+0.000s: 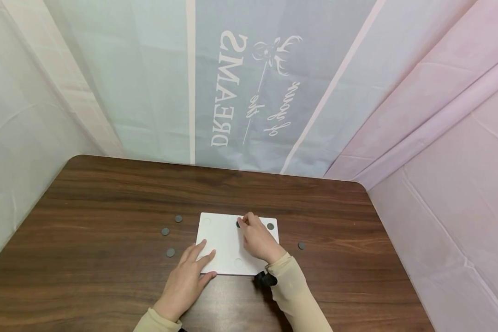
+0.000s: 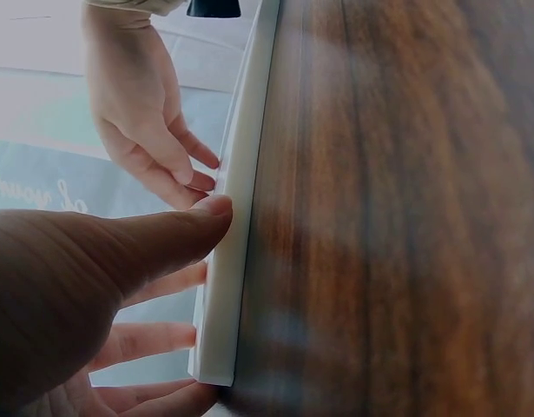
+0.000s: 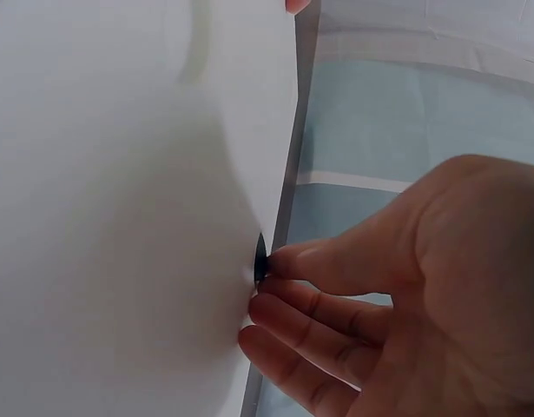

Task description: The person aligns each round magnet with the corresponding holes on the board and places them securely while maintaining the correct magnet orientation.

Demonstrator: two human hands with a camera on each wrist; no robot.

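A white rectangular board [image 1: 224, 242] with shallow round recesses lies on the table. My right hand [image 1: 260, 237] is over its far part, with thumb and fingertips pinching a small dark grey disc [image 3: 260, 258]. The disc is tilted on edge against the board in the right wrist view. One dark disc [image 1: 270, 226] sits at the board's far right corner. My left hand [image 1: 186, 274] rests at the near left corner, fingers spread over the surface. In the left wrist view its thumb [image 2: 216, 206] touches the board's thick near edge.
Three loose grey discs lie left of the board, the nearest disc [image 1: 170, 252] beside my left hand. Another loose disc [image 1: 301, 246] is to the right. The brown wooden table [image 1: 108, 276] meets hanging printed cloth [image 1: 162, 92] at its far edge.
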